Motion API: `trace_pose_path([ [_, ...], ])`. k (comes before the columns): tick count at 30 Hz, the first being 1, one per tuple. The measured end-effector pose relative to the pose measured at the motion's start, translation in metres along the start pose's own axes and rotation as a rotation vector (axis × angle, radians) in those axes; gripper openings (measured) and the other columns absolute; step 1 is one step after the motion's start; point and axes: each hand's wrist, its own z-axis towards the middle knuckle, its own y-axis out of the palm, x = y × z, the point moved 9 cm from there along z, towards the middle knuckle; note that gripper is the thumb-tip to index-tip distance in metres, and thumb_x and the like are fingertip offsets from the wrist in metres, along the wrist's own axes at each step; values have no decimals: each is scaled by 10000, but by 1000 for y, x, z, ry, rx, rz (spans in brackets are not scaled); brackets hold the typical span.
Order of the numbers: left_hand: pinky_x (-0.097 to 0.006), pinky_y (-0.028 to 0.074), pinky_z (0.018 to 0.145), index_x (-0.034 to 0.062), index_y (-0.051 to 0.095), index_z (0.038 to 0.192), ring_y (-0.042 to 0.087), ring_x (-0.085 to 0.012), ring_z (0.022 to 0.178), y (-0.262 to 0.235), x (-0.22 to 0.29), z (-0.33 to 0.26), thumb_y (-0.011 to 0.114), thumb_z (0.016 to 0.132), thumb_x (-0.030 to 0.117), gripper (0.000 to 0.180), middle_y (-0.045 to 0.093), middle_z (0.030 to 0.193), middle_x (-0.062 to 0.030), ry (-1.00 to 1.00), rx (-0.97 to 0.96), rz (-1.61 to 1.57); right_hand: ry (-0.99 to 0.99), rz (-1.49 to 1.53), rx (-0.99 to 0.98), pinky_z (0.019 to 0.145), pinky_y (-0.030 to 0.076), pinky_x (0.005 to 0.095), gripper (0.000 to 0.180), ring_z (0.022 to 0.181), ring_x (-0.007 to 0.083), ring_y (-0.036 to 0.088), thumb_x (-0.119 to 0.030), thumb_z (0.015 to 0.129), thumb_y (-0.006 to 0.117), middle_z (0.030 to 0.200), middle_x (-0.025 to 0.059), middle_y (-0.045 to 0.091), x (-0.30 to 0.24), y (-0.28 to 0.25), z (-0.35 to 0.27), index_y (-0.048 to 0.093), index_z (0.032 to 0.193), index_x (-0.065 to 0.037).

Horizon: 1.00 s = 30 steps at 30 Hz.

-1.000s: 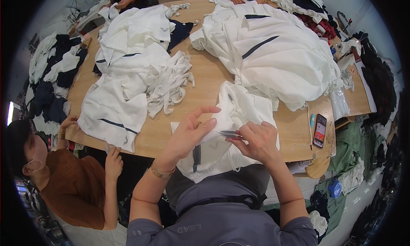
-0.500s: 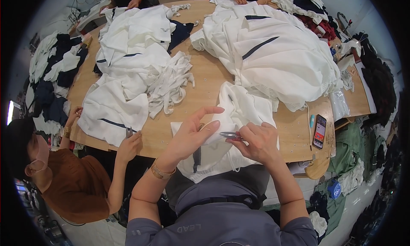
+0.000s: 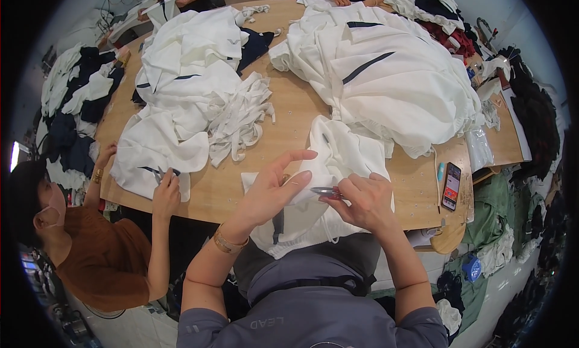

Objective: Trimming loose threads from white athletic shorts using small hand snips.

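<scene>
A white garment [image 3: 356, 155] with a gathered waistband and a dark stripe lies over the table's near edge and hangs toward my lap. My left hand [image 3: 278, 188] holds its cloth; thumb and forefinger are spread, and the other fingers are bent and partly hidden. My right hand [image 3: 366, 200] is closed around small red-handled thread snips [image 3: 325, 192]. Their blades point left, toward my left thumb, just above the cloth. A pale cord hangs from the waistband below the snips.
A large heap of white garments [image 3: 398, 76] covers the table's right. More white garments [image 3: 187, 88] and white strips [image 3: 241, 118] lie left. A phone [image 3: 451, 186] rests near the right edge. At left, a co-worker [image 3: 108, 251] holds scissors; two other people work at the far side.
My hands and the snips hold their place. The co-worker at left has moved the scissors hand left and up over the white cloth. At the far left, another person's hands have lifted some cloth.
</scene>
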Motion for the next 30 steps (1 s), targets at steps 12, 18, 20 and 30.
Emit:
trace_pose_path([
  [12,-202,400,598,40,488,1159,498,-63,699,-85,32,-10,570,828,87,344,561,964,-56,350,363,609,684,461,205,457,310,249,299,444,124,342,-227,766,675,535,18,440,94,10,-45,464,644,-55],
  [18,-353,372,865,20,498,1129,510,-280,992,-158,43,-52,594,793,108,361,556,1064,-171,252,1138,1442,959,588,478,478,291,232,334,535,77,317,-264,806,650,575,-24,345,165,35,-114,426,705,-38],
  [20,-369,361,898,18,507,1113,501,-318,1012,-151,21,-29,603,785,134,360,552,1069,-177,306,942,1119,999,503,468,486,304,232,327,538,81,333,-250,796,659,589,-17,363,175,45,-130,416,735,-41],
  [30,-357,454,746,25,601,994,589,-296,835,-94,-92,160,624,764,213,298,628,920,-145,196,527,884,705,-64,456,518,391,306,330,521,209,451,-200,742,687,632,55,462,163,59,-112,415,834,-36],
])
